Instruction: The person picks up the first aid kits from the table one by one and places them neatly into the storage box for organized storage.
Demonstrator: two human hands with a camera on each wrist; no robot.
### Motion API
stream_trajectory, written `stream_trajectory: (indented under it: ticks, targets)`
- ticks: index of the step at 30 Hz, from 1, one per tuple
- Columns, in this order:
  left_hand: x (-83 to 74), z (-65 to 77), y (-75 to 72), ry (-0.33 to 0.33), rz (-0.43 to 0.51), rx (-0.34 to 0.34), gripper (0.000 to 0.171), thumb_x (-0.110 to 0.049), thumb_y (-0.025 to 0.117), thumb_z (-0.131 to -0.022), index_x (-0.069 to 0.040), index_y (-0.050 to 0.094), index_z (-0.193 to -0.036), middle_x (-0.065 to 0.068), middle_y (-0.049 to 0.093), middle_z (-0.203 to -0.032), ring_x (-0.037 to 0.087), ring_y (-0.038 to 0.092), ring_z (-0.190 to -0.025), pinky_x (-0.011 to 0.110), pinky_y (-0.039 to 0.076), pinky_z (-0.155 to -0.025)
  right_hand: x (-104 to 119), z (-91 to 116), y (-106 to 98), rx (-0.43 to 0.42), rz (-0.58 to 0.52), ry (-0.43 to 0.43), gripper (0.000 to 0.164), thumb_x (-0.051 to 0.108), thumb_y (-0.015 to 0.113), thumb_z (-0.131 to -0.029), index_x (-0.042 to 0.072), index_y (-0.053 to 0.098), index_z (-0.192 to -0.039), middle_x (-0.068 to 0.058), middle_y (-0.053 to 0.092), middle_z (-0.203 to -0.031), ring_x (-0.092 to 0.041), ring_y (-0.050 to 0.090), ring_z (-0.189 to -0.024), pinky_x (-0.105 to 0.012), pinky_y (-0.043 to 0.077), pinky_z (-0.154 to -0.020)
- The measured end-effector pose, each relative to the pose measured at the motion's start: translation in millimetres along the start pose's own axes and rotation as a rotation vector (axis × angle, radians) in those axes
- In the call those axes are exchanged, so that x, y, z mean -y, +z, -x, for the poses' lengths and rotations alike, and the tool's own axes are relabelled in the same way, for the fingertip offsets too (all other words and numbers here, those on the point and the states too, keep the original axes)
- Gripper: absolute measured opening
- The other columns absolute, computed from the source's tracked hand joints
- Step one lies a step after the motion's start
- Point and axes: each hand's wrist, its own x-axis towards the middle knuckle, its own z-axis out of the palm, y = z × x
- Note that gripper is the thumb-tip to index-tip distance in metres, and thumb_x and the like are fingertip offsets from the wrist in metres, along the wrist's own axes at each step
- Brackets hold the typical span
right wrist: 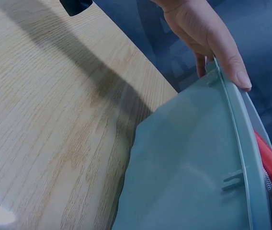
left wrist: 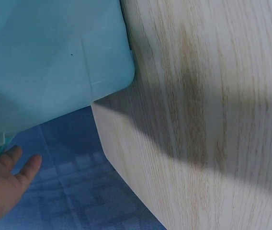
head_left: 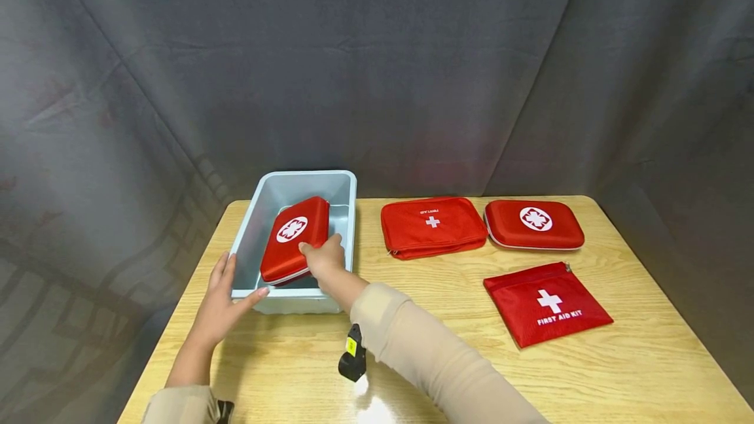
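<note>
A grey-blue plastic bin [head_left: 306, 306] stands at the back left of the table. Inside it, a red hard first aid case [head_left: 318, 218] with a white round emblem lies at a slant. My right hand [head_left: 327, 260] reaches over the near right part of the bin and grips the case at its near right edge, thumb on top. In the right wrist view only part of the red case [right wrist: 269, 155] shows past the rim. My left hand [head_left: 219, 313] rests at the bin's near left corner, fingers extended along the left side and thumb over the front rim [right wrist: 243, 129].
Right of the bin lie a red soft first aid pouch [head_left: 406, 228], another red hard case [head_left: 562, 221] with an emblem, and a flat red zip pouch [head_left: 518, 303] nearer the front. A grey curtain [head_left: 377, 84] hangs behind the wooden table [head_left: 412, 319].
</note>
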Motion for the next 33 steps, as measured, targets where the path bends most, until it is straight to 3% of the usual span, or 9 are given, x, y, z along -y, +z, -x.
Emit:
stream_trajectory:
  ticks: [15,33]
  targets:
    - [2.2,-0.5,0.8,0.017,0.001,-0.016,0.093,-0.041,0.062,-0.076,0.001,0.007,-0.137,0.017,0.0,-0.141,0.041,0.012,-0.123,0.062,0.021,-0.087,-1.9,-0.1,2.5,-0.014,0.065,0.049,0.057,0.017,0.065,-0.077,-0.003,0.033,-0.12,-0.011,0.046,-0.092,-0.024,0.049,-0.083,-0.033,0.046,-0.067]
    - [3.1,0.1,2.2,0.022,0.02,-0.023,0.092,-0.039,0.062,-0.076,0.001,0.007,-0.137,0.016,-0.001,-0.142,0.041,0.012,-0.123,0.063,0.021,-0.087,-6.0,-8.2,5.7,-0.042,0.118,0.073,0.051,0.014,0.067,-0.075,-0.003,0.038,-0.113,-0.012,0.049,-0.086,-0.023,0.053,-0.074,-0.031,0.047,-0.063]
